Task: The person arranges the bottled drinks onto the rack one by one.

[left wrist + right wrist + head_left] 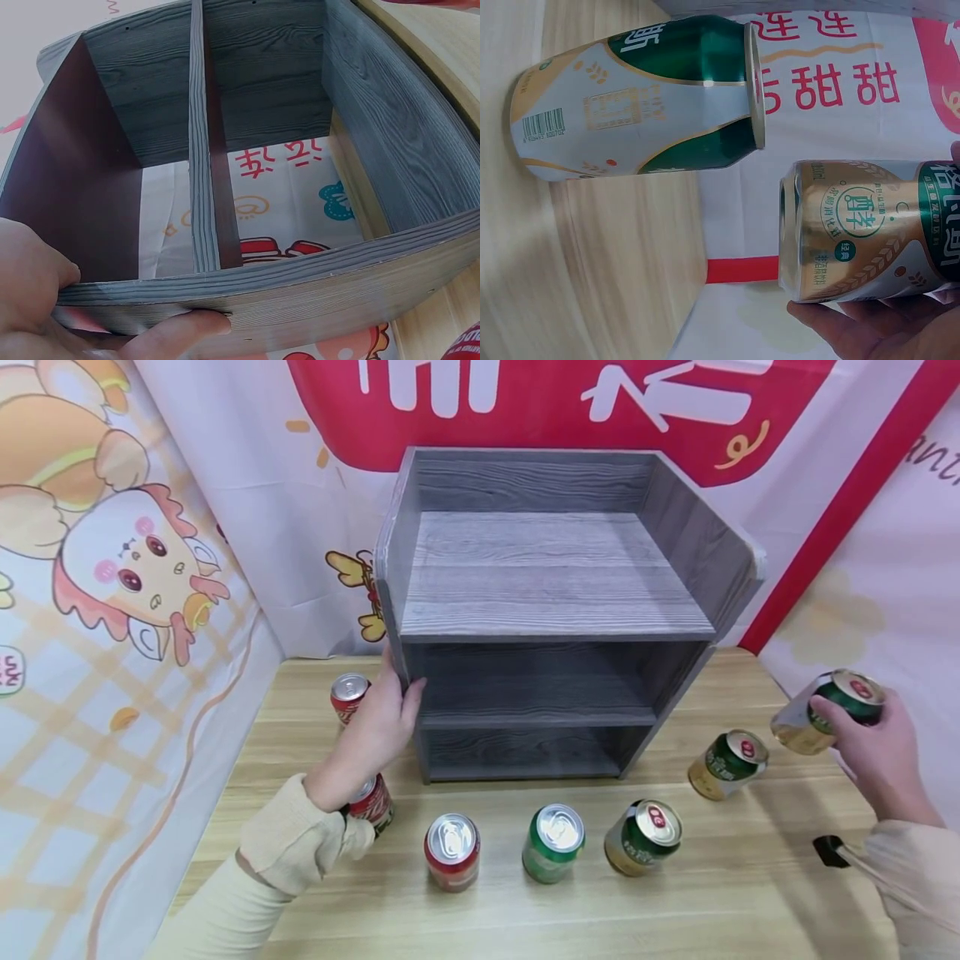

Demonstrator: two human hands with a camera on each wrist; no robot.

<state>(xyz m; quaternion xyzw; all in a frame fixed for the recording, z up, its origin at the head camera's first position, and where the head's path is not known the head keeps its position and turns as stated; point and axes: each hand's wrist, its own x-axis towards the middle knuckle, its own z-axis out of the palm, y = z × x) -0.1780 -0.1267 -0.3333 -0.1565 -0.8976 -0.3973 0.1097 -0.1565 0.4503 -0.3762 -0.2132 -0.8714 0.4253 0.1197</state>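
Observation:
My left hand (375, 731) grips the front edge of the left side panel of a grey wood-grain shelf unit (555, 572), its thumb on the inner side. In the left wrist view the thumb and fingers straddle that panel (315, 277). Off to the right, my right hand (885, 747) holds a green and gold drink can (798, 722) around its side, above the table. The right wrist view shows this can (862, 225) close by a second green and gold can (630, 105), which stands on the table.
Along the wooden table (510, 927) stand a red can (452, 853), a green can (553, 847) and green-gold cans (641, 842). Two more red cans, one behind (349, 689) and one below (375, 806) my left forearm, are partly hidden. Printed cloth (292, 527) hangs around the table.

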